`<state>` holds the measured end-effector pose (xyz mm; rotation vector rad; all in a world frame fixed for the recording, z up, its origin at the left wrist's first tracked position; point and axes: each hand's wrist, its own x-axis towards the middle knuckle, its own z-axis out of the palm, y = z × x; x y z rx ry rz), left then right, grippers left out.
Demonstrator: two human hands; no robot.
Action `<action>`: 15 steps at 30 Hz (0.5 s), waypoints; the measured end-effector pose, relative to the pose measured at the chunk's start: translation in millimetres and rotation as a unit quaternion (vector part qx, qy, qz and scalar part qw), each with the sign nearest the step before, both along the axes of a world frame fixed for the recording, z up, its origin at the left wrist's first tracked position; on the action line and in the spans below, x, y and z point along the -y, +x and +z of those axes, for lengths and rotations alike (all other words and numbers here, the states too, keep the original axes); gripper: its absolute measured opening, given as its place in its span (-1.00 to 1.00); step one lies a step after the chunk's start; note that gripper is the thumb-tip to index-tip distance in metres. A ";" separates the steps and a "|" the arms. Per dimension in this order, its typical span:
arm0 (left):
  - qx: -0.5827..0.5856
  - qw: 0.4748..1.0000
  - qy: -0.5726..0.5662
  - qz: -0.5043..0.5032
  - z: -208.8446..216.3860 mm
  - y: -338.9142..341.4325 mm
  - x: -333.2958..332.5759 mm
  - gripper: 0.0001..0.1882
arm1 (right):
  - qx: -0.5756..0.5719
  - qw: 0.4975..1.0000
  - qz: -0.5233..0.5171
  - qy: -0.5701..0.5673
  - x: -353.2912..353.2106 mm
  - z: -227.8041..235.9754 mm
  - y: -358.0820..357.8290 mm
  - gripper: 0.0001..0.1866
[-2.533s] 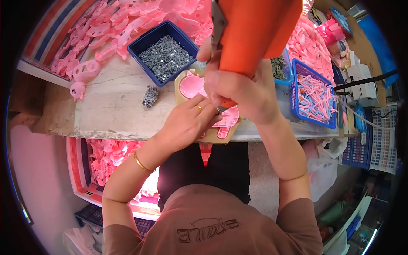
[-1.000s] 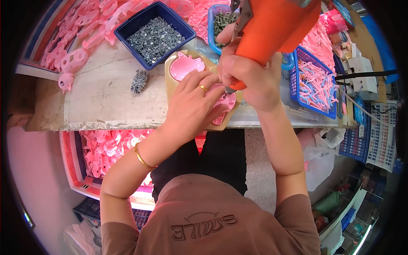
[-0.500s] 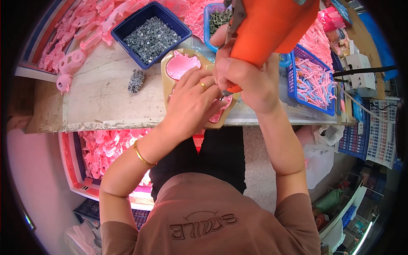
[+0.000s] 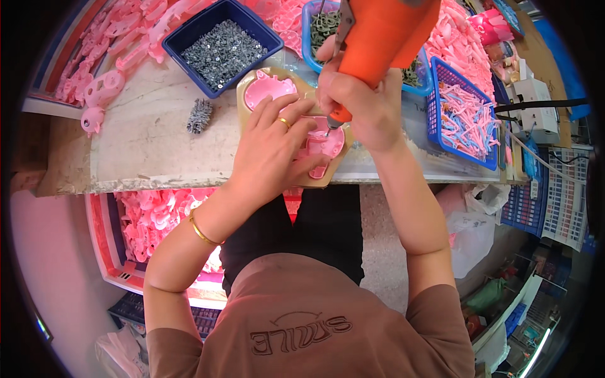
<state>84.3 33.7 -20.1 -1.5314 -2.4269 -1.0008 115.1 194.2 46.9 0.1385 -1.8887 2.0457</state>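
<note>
My right hand (image 4: 362,104) is wrapped around an orange power screwdriver (image 4: 384,38), whose tip points down into a pink plastic shell part (image 4: 332,143). That part lies in a tan holding fixture (image 4: 247,97) at the table's front edge. My left hand (image 4: 268,148) rests over the fixture with its fingers stretched out and apart, thumb and fingertips on the pink part. Farther back in the same fixture sits a rounded pink shell (image 4: 268,88). Whether a screw is under the tip is too small to tell.
A dark blue bin of small screws (image 4: 224,53) stands behind my left hand, near a clump of screws (image 4: 199,116). Blue baskets hold dark metal pieces (image 4: 324,25) and pink and blue sticks (image 4: 466,120). Pink parts (image 4: 104,88) are heaped at the left and back.
The screwdriver and my right hand have shifted slightly left and away from me. My left hand has moved a little left, uncovering more of the pink part.
</note>
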 end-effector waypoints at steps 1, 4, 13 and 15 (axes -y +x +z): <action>-0.005 1.000 -0.010 0.001 -0.8 -0.6 1.4 -0.55 | 0.001 1.000 0.000 0.000 0.6 -1.8 0.0 -0.74; -0.014 1.000 -0.019 0.003 -3.3 -0.4 1.3 -0.59 | -0.010 0.999 -0.029 0.013 1.6 -8.8 -0.2 -0.77; -0.016 0.999 -0.033 0.005 -2.3 -1.1 0.5 -0.61 | -0.038 0.996 -0.071 0.025 6.8 -19.0 0.3 -0.78; -0.017 0.999 -0.036 0.007 -2.0 -0.7 0.4 -0.61 | -0.022 0.998 -0.050 -0.022 6.4 -14.9 0.0 -0.78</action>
